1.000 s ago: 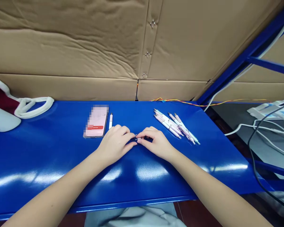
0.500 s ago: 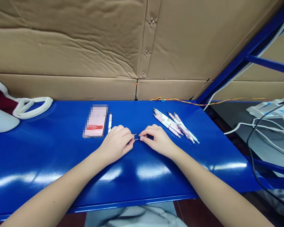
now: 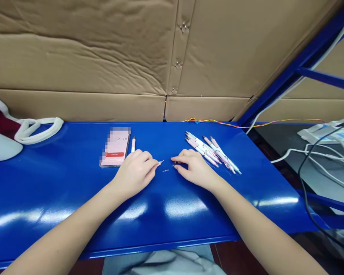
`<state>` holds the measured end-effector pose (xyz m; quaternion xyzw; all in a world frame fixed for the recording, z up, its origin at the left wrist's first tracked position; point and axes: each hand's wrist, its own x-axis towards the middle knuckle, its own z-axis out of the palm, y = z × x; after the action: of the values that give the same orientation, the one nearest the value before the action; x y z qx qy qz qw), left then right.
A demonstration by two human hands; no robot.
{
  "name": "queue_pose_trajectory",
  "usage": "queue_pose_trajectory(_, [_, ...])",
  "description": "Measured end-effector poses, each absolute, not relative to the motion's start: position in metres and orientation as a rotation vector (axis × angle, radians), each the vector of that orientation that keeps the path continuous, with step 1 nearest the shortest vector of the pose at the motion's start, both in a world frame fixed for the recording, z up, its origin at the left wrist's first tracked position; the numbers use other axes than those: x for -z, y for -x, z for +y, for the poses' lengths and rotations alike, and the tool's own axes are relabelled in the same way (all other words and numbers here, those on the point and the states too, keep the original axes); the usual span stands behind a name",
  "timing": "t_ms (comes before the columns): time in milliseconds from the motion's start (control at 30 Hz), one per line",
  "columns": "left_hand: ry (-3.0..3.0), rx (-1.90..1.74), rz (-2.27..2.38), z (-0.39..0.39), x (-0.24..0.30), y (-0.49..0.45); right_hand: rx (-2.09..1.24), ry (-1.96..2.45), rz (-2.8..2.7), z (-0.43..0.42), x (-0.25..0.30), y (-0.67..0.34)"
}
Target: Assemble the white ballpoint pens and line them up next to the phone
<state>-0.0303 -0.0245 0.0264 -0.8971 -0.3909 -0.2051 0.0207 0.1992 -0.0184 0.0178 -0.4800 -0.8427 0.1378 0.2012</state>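
My left hand (image 3: 134, 172) rests on the blue table, its fingertips pinching a small pale pen part (image 3: 160, 163). My right hand (image 3: 196, 170) lies a little to the right, its fingers closed on a small dark piece (image 3: 175, 163), mostly hidden. Between the hands, a tiny thin object (image 3: 165, 170) lies on the table, too small to identify. Beyond my left hand stand a white pen (image 3: 133, 144) and a phone (image 3: 114, 147) with a pixelated screen. A loose pile of white-and-pink pens (image 3: 212, 152) lies beyond my right hand.
The blue metal table (image 3: 60, 198) stands against cardboard sheeting, with a white-handled bag (image 3: 37, 131) at its left end. Orange-yellow wires (image 3: 232, 124) run along the back edge. White and black cables (image 3: 318, 156) lie off the right end.
My hands have drawn apart, the left moving left and the right moving right. The small parts pinched close together earlier are now separated, and a tiny object shows on the table between them.
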Motion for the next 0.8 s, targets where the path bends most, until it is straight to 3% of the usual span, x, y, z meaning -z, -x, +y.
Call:
queue_pose_trajectory(433, [2.900, 0.261, -1.412, -0.021, -0.029, 0.037, -0.252, 1.351, -2.453, -0.029, -0.019, -0.178])
queue_pose_trajectory(800, [2.996, 0.347, -1.401, -0.028, -0.043, 0.049, -0.417, 1.178, -2.130, -0.027, -0.030, -0.191])
